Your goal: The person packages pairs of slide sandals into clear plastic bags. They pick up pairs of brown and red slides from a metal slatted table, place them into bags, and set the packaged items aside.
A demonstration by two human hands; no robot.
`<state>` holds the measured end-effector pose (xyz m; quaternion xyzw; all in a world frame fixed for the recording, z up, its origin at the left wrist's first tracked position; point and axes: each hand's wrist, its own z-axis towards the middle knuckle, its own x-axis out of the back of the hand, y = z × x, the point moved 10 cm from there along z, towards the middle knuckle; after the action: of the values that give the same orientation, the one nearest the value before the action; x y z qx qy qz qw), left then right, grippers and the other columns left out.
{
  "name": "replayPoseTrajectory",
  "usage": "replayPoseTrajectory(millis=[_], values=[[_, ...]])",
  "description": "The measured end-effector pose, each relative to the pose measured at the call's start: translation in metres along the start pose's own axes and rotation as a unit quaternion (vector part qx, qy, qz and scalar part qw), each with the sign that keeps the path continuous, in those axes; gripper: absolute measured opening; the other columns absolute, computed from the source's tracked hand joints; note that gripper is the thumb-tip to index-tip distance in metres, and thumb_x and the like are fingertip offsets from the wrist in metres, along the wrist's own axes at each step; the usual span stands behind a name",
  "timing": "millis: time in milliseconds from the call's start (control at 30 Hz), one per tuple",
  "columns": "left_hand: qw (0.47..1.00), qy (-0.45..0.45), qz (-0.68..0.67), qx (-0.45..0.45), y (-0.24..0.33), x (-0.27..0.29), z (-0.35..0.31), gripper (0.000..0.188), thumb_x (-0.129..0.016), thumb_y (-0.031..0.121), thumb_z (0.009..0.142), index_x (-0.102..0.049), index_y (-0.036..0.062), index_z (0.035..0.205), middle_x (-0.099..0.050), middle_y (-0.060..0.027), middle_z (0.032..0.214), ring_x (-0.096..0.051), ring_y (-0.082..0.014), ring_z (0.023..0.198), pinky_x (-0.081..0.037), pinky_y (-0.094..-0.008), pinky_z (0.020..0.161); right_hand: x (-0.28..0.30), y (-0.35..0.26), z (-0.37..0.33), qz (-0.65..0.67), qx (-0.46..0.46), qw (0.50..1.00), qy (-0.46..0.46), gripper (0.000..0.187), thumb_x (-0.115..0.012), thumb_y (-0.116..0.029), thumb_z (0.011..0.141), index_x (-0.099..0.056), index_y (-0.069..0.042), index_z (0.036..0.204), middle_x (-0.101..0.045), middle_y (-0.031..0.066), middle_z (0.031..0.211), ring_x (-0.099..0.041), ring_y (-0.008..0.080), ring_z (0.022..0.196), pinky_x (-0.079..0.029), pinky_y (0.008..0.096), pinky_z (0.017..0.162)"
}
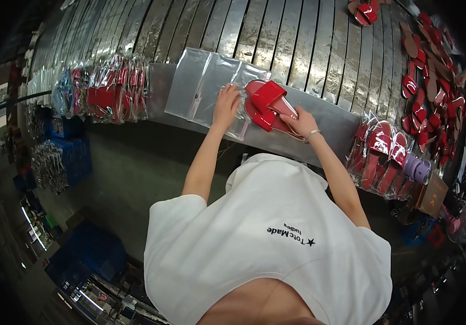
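Observation:
A pair of red slide sandals (267,96) is in my right hand (301,122), whose fingers wrap round the heel end. One sandal overlaps the other, with the red straps toward the left. A clear plastic bag (188,86) lies flat on the metal ledge in front of me. My left hand (227,105) rests on the bag near its right part, fingers stretched out. The toe end of the sandals is at the bag's right edge; whether it is inside the bag, I cannot tell.
Bagged red sandals (118,89) stand in a row at the left of the ledge. More bagged sandals (380,149) sit at the right, beside a purple tape roll (418,169) and a cardboard box (433,194). Loose red sandals (433,92) pile up far right. A slatted metal conveyor (298,49) runs behind.

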<state>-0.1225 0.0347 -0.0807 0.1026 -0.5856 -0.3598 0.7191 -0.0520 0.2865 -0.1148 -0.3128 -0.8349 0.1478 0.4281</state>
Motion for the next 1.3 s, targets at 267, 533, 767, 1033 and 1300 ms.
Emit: replayPoseTrajectory(millis=[267,533,767,1033,1300], values=[[0.999,0.003,0.037,0.040,0.008,0.016,0.015,0.019,-0.046,0.019,0.094,-0.053,0.0053,0.105,-0.063,-0.0131,0.100,-0.060,-0.0240,0.100,-0.045,-0.0368,0.087,0.001,-0.021,-0.035,0.059,-0.023,0.994,0.094,0.061,-0.060,-0.061,0.072,-0.059,-0.005,0.098,-0.064,0.0203,0.086,-0.061,0.0388,0.081,-0.048,0.0437,0.070],[0.970,0.136,-0.167,0.110,-0.022,0.044,0.018,0.013,-0.046,0.012,0.090,-0.050,0.0011,0.098,-0.057,-0.0171,0.111,-0.051,-0.0361,0.105,-0.037,-0.0412,0.092,-0.004,-0.030,-0.045,0.147,0.020,0.983,0.105,0.057,-0.063,-0.057,0.072,-0.059,-0.004,0.094,-0.064,0.0215,0.084,-0.062,0.0391,0.079,-0.048,0.0432,0.069],[0.987,-0.066,-0.105,-0.101,0.108,0.066,0.043,0.011,-0.049,0.007,0.086,-0.051,0.0016,0.095,-0.062,-0.0147,0.107,-0.054,-0.0347,0.099,-0.042,-0.0410,0.085,-0.008,-0.057,-0.031,0.272,0.034,0.959,0.077,0.050,-0.066,-0.049,0.072,-0.064,-0.003,0.090,-0.065,0.0184,0.082,-0.063,0.0313,0.075,-0.048,0.0381,0.069],[0.995,-0.016,-0.056,-0.083,0.220,0.068,0.047,0.029,-0.065,0.017,0.077,-0.057,0.0009,0.100,-0.062,-0.0111,0.101,-0.056,-0.0292,0.103,-0.041,-0.0366,0.091,0.126,-0.049,-0.061,0.488,0.125,0.815,0.285,0.031,-0.069,-0.029,0.080,-0.058,-0.002,0.090,-0.061,0.0051,0.072,-0.055,0.0121,0.062,-0.044,0.0281,0.053],[0.741,-0.294,-0.583,0.157,0.198,-0.068,-0.018,0.049,-0.057,0.005,0.085,-0.034,0.0036,0.128,-0.055,-0.0122,0.115,-0.055,-0.0271,0.107,-0.044,-0.0361,0.090,0.137,-0.008,-0.077,0.574,0.070,0.728,0.368,0.030,-0.070,-0.030,0.080,-0.057,-0.003,0.080,-0.059,0.0009,0.072,-0.050,0.0065,0.061,-0.040,0.0227,0.055]])
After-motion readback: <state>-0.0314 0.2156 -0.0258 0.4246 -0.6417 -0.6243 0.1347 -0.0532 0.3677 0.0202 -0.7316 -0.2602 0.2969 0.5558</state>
